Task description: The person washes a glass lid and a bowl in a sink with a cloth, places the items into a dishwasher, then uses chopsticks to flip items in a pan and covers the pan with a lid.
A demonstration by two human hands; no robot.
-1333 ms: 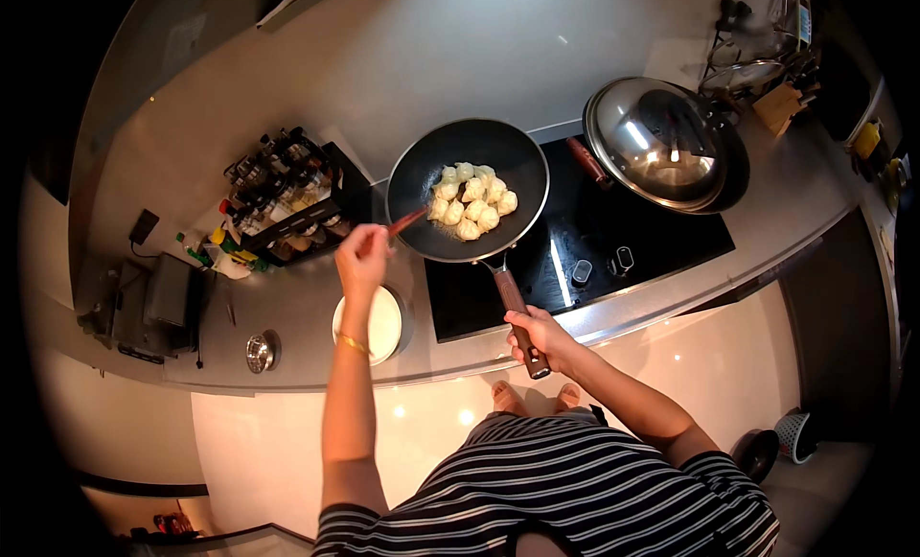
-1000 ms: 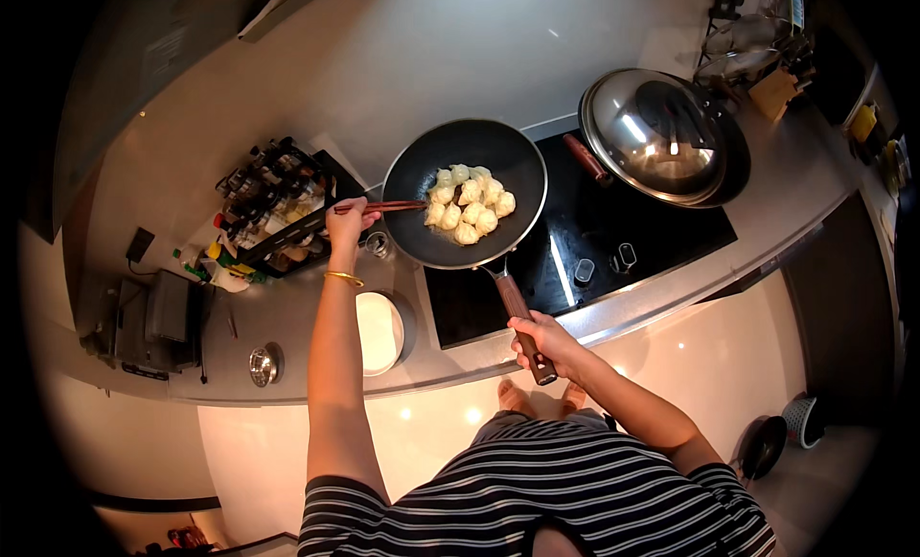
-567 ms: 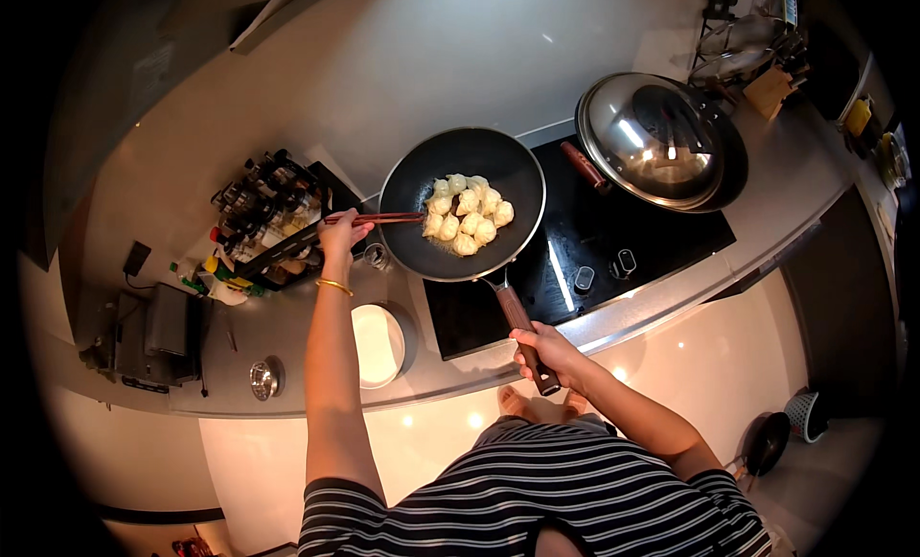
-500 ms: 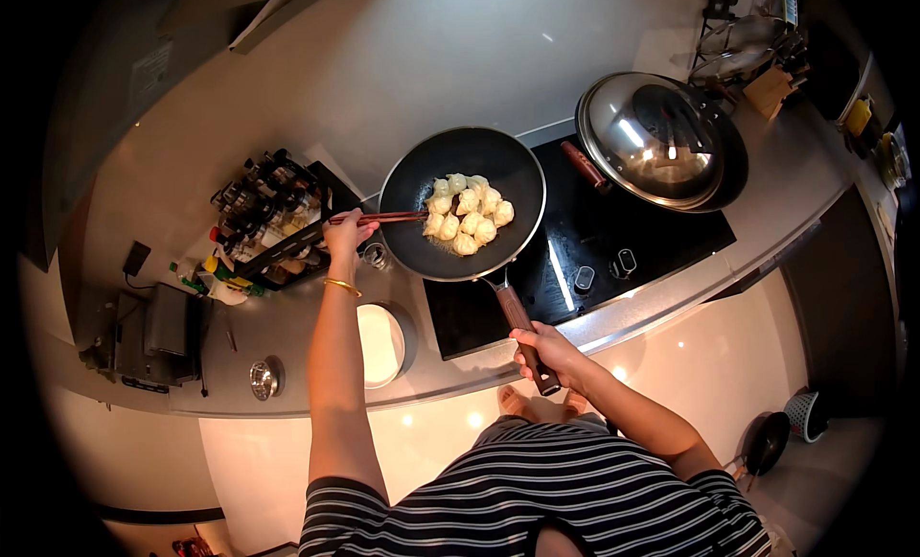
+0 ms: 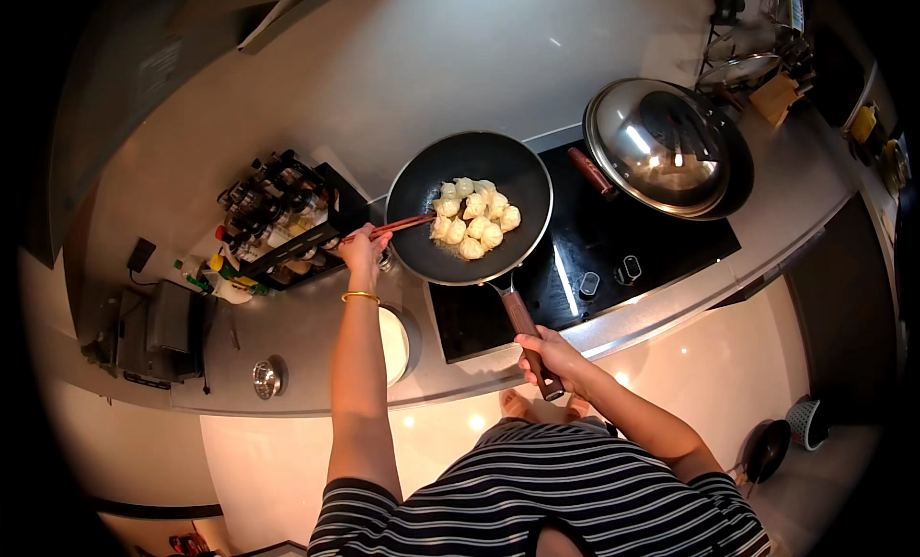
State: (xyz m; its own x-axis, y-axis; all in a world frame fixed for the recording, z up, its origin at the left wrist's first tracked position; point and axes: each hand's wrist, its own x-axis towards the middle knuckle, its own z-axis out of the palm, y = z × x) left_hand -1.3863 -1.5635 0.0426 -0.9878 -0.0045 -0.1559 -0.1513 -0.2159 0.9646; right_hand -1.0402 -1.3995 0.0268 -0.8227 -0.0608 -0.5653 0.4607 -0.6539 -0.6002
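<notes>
A black frying pan [image 5: 517, 174] rests on the left part of the dark cooktop [image 5: 565, 250], with several pale dumplings [image 5: 476, 226] clustered in its middle. My right hand [image 5: 556, 357] is closed around the pan's brown handle [image 5: 519, 313]. Above the counter to the left of the pan, my left hand [image 5: 361, 252] grips a pair of reddish chopsticks [image 5: 404, 223]. Their tips reach over the rim and meet the left side of the dumplings; whether they pinch one I cannot tell. A gold bangle circles my left wrist.
A wok with a domed metal lid [image 5: 652, 145] stands on the cooktop's right. Seasoning bottles [image 5: 278, 207] fill a black rack at left. Partly under my left forearm sits a white bowl [image 5: 394, 346]. A small metal bowl [image 5: 266, 378] lies near the counter edge.
My left hand has shifted slightly right and down, and the chopsticks slant more steeply toward the dumplings. My right hand keeps its hold on the handle. The whole view has shifted a little.
</notes>
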